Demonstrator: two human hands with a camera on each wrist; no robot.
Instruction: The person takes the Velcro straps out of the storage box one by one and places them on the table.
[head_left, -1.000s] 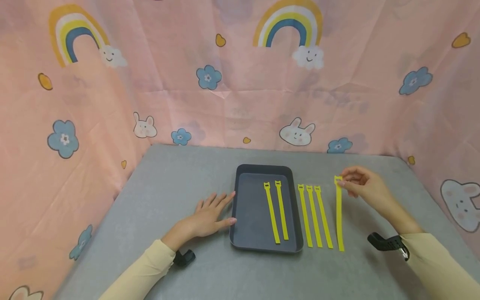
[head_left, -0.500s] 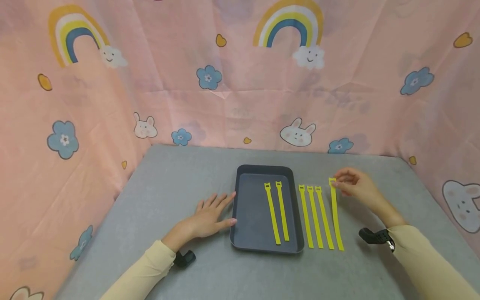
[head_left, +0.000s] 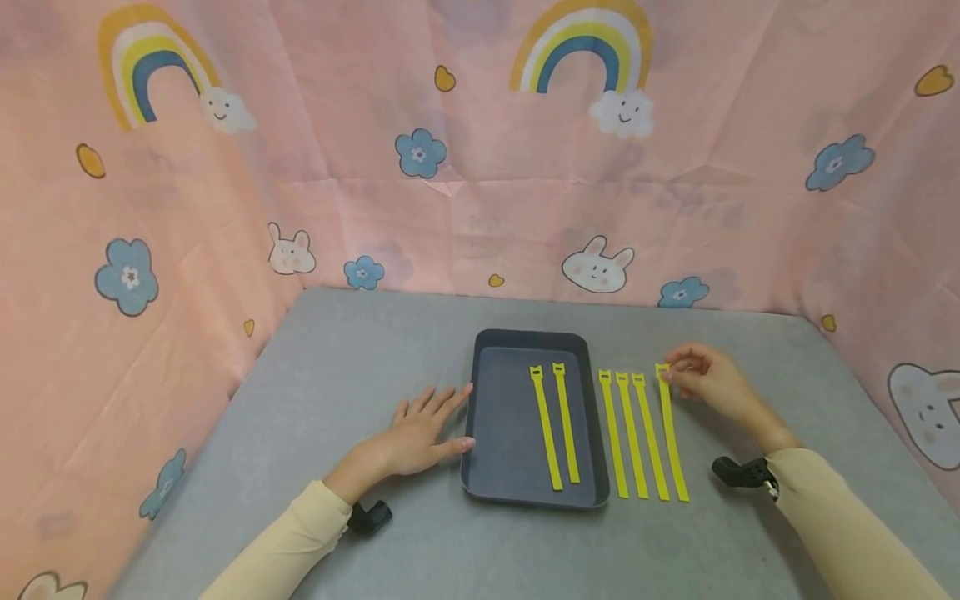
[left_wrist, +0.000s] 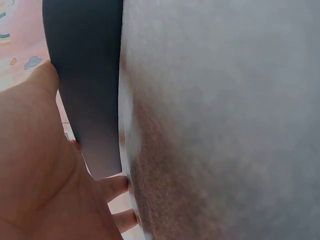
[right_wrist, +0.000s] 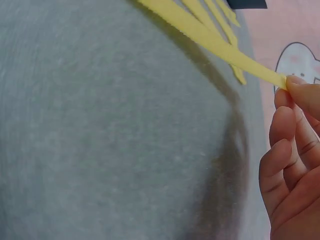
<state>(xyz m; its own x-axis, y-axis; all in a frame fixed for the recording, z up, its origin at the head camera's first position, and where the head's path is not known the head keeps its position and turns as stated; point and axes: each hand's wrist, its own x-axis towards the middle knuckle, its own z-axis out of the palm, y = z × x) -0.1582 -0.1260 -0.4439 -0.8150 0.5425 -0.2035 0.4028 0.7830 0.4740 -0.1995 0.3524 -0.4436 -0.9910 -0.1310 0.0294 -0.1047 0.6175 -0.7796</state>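
Note:
My right hand [head_left: 708, 383] pinches a yellow hook-and-loop cable tie [head_left: 672, 442] by its slotted head, between thumb and index finger. In the right wrist view the held cable tie [right_wrist: 220, 47] slopes down from the fingertips, its shadow on the table below. Left of it, three matching cable ties [head_left: 633, 437] lie side by side on the table. Two more cable ties [head_left: 547, 437] lie in the right half of a dark grey tray [head_left: 498, 433]. Spread fingers of my left hand [head_left: 408, 437] touch the tray's left side; the left wrist view shows its outer wall [left_wrist: 90, 90] by the thumb.
The grey tabletop [head_left: 360, 342] is backed by a pink curtain [head_left: 465, 217] printed with rainbows, rabbits and flowers, which also hangs at both sides. A black wrist camera mount [head_left: 742, 472] hangs below the right wrist, another mount [head_left: 369, 517] below the left.
My right hand has moved a little left and lower with the cable tie, bringing it nearer the three on the table. The left hand stays at the tray.

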